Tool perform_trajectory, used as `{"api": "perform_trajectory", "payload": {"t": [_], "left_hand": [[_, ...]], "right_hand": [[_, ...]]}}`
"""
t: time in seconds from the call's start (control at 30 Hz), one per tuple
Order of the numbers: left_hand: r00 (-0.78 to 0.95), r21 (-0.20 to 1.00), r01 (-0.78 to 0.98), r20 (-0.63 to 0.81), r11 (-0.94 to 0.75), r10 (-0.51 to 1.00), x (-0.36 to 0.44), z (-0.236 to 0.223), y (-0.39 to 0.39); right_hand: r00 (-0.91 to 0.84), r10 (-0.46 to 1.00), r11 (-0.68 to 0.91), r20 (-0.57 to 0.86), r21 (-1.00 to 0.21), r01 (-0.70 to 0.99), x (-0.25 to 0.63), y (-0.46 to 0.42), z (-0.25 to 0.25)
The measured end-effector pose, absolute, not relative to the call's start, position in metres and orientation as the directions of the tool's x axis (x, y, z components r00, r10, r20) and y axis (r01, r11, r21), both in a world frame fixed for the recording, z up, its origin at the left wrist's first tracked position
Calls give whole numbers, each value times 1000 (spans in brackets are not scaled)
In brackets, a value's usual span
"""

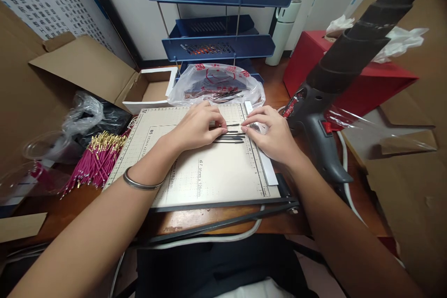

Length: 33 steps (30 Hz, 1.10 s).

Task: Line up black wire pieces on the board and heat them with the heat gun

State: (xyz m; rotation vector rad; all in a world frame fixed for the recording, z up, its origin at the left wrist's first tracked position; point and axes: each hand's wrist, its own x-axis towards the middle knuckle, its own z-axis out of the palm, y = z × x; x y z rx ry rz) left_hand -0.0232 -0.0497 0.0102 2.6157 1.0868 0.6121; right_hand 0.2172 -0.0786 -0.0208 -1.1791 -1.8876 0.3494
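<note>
A beige paper cutter board (206,172) with printed grid lines lies in front of me on the wooden desk. Several thin black tube pieces (232,137) lie side by side across its upper part. My left hand (197,126) rests on the board with its fingers pressed down on the left ends of the black pieces. My right hand (270,132) sits at the board's right edge, fingertips pinched at their right ends. A metal bangle (141,184) circles my left wrist.
A bundle of magenta wires with gold tips (96,160) lies left of the board. A plastic bag of black pieces (216,84) sits behind it, below blue shelf trays (218,44). A grey heat gun (319,121) stands right, beside a red box (352,79). Cardboard boxes (84,63) flank the desk.
</note>
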Motion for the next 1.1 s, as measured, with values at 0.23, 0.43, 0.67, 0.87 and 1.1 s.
{"api": "perform_trajectory", "payload": {"t": [0.23, 0.43, 0.67, 0.87, 1.1], "left_hand": [[641, 346, 588, 352, -731, 682, -19, 8, -50], [621, 362, 646, 263, -673, 738, -20, 13, -51], [638, 352, 633, 268, -690, 722, -18, 11, -51], [619, 327, 596, 394, -733, 680, -11, 7, -55], [608, 360, 502, 500, -786, 617, -9, 12, -58]], "right_hand": [[-204, 811, 558, 548, -620, 552, 216, -80, -21], [-175, 827, 526, 534, -629, 572, 216, -79, -20], [-200, 815, 551, 544, -619, 560, 216, -80, -19], [-256, 792, 596, 554, -615, 515, 215, -83, -17], [-225, 777, 615, 588, -635, 467, 215, -83, -13]]}}
